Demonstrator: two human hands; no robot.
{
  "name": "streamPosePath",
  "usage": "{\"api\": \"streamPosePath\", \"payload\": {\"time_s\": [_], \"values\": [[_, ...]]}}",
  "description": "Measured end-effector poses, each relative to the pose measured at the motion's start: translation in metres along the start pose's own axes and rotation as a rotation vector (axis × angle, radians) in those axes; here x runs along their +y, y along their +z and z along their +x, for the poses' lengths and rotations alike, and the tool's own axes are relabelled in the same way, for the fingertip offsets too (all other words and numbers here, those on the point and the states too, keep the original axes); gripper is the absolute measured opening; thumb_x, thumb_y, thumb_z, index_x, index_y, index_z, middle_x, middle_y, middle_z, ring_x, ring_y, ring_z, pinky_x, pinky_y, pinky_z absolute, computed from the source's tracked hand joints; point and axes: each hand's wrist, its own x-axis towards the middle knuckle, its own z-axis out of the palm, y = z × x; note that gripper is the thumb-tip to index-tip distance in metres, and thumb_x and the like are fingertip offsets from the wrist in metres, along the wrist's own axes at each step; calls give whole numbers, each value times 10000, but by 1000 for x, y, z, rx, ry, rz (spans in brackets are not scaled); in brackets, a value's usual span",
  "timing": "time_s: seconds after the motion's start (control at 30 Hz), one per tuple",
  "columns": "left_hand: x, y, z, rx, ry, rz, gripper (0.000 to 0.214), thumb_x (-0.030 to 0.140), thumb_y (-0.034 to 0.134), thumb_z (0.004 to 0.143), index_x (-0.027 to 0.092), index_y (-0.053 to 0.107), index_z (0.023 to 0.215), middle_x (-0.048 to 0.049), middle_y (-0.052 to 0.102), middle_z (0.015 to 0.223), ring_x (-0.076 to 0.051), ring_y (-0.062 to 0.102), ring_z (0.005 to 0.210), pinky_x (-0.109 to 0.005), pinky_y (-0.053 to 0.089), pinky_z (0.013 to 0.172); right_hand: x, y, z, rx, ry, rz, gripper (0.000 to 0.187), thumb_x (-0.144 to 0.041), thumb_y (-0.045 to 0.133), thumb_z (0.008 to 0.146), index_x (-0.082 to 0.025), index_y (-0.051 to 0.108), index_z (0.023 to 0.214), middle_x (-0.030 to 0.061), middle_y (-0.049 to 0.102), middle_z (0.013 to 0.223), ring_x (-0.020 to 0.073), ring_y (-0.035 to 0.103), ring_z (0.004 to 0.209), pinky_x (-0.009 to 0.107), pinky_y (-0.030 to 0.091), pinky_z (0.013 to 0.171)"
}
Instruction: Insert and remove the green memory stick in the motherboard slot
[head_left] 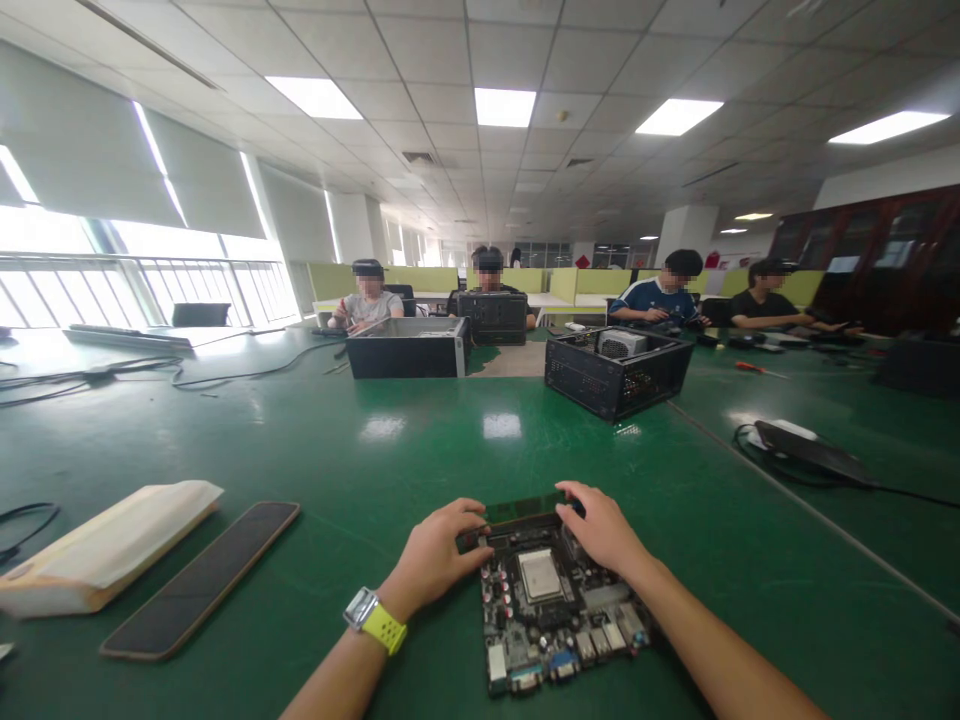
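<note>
Table (360, 450): green and glossy; it carries everything listed below.
Left case (405, 350): far, left of centre. A black computer case with a silver end panel, lying flat. Its inside cannot be seen from this angle.
Right case (600, 385): far, right of centre. A black perforated computer case with its top open. A pale grey boxed unit (621, 343) sits inside at the far wall; the other contents cannot be made out.
Pouch (105, 545): near left. A cream padded pouch lying flat, its opening facing right.
Dark strip (202, 578): just right of the pouch. A long flat black panel with rounded ends, set at an angle.
Left hand (435, 555): fingers curled narrow, tips on the left end of the memory module. A watch with a yellow strap (375, 618) is on the wrist.
Memory module (525, 507): a green stick standing on edge along the far side of the motherboard, between both hands.
Motherboard (551, 605): near centre, flat on the table. A dark board with a square silver processor (540, 574) in the middle and ports on the near edge.
Right hand (604, 530): fingers bent, tips on the right end of the memory module.
Screwdriver (757, 370): far right, red handle, lying flat.
Flat black unit (810, 452): right side, with a cable looped beside it.
</note>
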Motion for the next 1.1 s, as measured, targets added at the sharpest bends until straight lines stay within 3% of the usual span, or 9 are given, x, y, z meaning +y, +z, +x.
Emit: {"api": "streamPosePath", "payload": {"time_s": [0.13,0.37,0.53,0.83,1.1], "values": [[-3,2,1,-5,-11,-6,162,260,633,744,242,681,897,-17,635,1123,-198,605,974,-310,481,857,0,2,-2,-17,82,-95,219,-271,489,816,-249,624,987,10,667,919,185,575,897,303,382,799],[0,4,2,-27,43,-75,424,143,570,748,260,600,1155,-23,568,1246,-188,565,1058,-301,456,919,-1,0,-1,-31,92,-106,214,-198,458,796,-260,643,885,-23,673,939,179,558,911,293,348,804],[5,2,2,-29,46,-111,385,131,558,745,242,614,1109,-35,590,1163,-171,600,912,-274,486,823,0,2,0,-15,75,-64,256,-201,421,810,-261,657,887,-26,677,928,173,562,895,290,356,815],[6,1,2,-19,46,-68,305,146,582,740,245,627,1025,-24,609,1095,-186,583,965,-280,460,866,-5,2,-4,17,24,-3,235,-242,464,800,-263,674,904,-8,676,933,181,568,910,307,378,842],[5,0,2,-26,48,-44,294,169,585,752,255,627,1030,-11,594,1116,-169,592,940,-241,475,799,-1,8,-2,36,-19,92,260,-233,483,785,-233,665,970,12,670,958,173,578,870,296,406,821]]}}
